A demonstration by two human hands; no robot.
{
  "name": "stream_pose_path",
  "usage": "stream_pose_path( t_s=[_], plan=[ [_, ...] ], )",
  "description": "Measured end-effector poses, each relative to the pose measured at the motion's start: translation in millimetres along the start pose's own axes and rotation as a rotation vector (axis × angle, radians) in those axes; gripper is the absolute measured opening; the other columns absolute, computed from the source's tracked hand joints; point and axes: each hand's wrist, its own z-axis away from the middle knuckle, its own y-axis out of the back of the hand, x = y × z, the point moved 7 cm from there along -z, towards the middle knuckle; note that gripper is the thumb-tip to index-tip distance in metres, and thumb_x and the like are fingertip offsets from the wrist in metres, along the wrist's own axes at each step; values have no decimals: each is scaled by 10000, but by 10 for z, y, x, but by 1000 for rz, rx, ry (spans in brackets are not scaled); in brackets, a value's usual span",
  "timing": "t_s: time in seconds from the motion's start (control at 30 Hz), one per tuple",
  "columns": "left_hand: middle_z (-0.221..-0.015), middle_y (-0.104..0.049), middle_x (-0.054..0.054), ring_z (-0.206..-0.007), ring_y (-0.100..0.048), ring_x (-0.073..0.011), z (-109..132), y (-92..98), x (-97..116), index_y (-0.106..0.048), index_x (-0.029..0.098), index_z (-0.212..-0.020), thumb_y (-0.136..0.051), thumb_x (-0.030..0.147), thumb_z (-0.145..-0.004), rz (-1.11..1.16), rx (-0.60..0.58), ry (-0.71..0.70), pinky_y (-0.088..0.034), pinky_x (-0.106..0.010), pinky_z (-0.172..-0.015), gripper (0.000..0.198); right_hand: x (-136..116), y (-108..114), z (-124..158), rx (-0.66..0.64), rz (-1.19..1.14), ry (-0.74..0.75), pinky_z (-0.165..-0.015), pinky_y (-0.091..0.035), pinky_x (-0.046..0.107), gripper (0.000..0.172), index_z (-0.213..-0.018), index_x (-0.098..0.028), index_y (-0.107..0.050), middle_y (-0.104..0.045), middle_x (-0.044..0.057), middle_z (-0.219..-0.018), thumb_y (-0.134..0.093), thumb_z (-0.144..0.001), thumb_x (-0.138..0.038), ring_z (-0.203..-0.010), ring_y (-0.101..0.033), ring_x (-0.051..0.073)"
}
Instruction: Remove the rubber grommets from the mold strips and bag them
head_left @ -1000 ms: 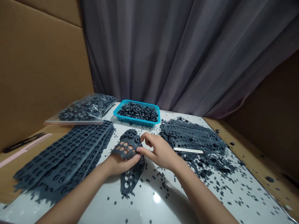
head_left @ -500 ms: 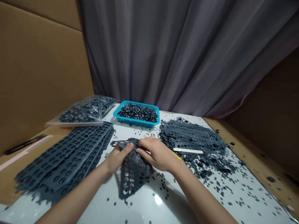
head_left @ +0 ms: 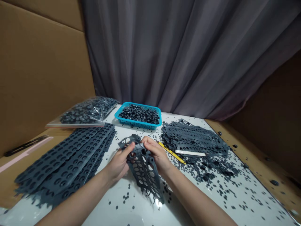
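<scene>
The dark grey rubbery sheet with rows of round holes (head_left: 144, 171) is in the middle of the scene, lifted and bent above the white glossy worktop (head_left: 113, 215). Both hands hold it: the left hand (head_left: 120, 161) pinches its upper part with the thumb on top, and the right hand (head_left: 160, 153) closes around its right upper edge. The lower end hangs toward six o'clock, with ragged edge.

From the sheet, a thin yellow stick (head_left: 172, 153) lies at two o'clock, near the right hand. Beyond it, in the same direction, a flat white stick (head_left: 190, 153) rests at the near edge of a pile of dark grey perforated sheets (head_left: 195, 135). Small dark round scraps (head_left: 221, 183) are scattered at three o'clock. At twelve o'clock stands a blue plastic basket (head_left: 138, 123), filled with small black pieces (head_left: 138, 113). At nine o'clock lie overlapping dark grey dimpled sheets (head_left: 68, 160); at ten o'clock, a clear plastic bag of similar pieces (head_left: 90, 110).
</scene>
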Motion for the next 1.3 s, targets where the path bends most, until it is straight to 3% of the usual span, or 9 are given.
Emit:
stream_pose_path(
  t_s=[0.13,0.27,0.47,0.57,0.63,0.8,1.0,1.13,1.3],
  plan=[
    [-757,-717,-68,-839,-661,-244,-21,6,2,-678,115,-792,-721,326,-700,70,30,31,-503,-334,-785,234,17,45,-22,39,-63,12,-492,-281,228,273,-684,-198,-422,-368,-40,-595,-611,-731,-390,-520,-329,109],
    [-673,-700,-46,-770,-669,-211,-14,41,87,-664,119,-715,-651,280,-762,128,143,17,-511,-312,-769,168,-229,62,-50,18,-204,180,-515,-277,247,321,-619,-207,-310,-201,-57,-564,-494,-837,-355,-498,-213,110],
    [-726,-715,-65,-791,-664,-257,-12,132,117,-658,124,-732,-757,411,-621,-66,175,-108,-505,-365,-774,323,-549,53,-18,-60,-41,365,-546,-230,259,257,-665,-197,-426,-233,-52,-564,-503,-853,-355,-525,-222,113],
    [-793,-718,-64,-803,-652,-250,-11,166,129,-651,148,-764,-707,499,-653,-271,113,-173,-495,-371,-787,372,-625,114,24,-14,188,395,-567,-251,264,271,-715,-203,-448,-268,-47,-595,-466,-872,-423,-548,-265,118],
    [-867,-713,-67,-849,-635,-246,11,137,173,-658,164,-799,-646,504,-716,-474,50,-230,-476,-370,-822,350,-660,95,62,-4,463,397,-584,-273,261,267,-743,-203,-450,-336,-34,-633,-437,-889,-426,-590,-323,124],
    [-1042,-680,-58,-1036,-562,-247,115,-54,317,-688,236,-958,-531,407,-817,-1013,-61,-415,-375,-351,-960,272,-637,-143,153,-144,1217,411,-612,-307,257,204,-794,-198,-438,-467,-6,-699,-418,-911,-363,-641,-407,140],
    [-1023,-684,-63,-1004,-565,-271,136,-116,330,-702,260,-948,-536,381,-794,-1243,-108,-476,-364,-383,-959,257,-563,-202,165,-219,1589,387,-634,-320,267,197,-811,-194,-428,-525,35,-727,-405,-920,-356,-675,-442,172],
    [-995,-686,-60,-1030,-550,-262,106,-39,318,-690,231,-944,-531,405,-815,-1183,-136,-413,-365,-360,-947,269,-530,-221,161,-261,1518,380,-599,-295,244,246,-708,-199,-381,-455,-7,-645,-375,-931,-302,-590,-393,132],
    [-724,-666,-54,-748,-606,-221,10,84,250,-660,155,-749,-542,560,-772,-735,-70,-168,-463,-302,-698,423,-471,-206,134,-245,1211,349,-552,-258,225,270,-652,-194,-356,-356,-49,-572,-386,-914,-253,-529,-342,95]
  ],
)
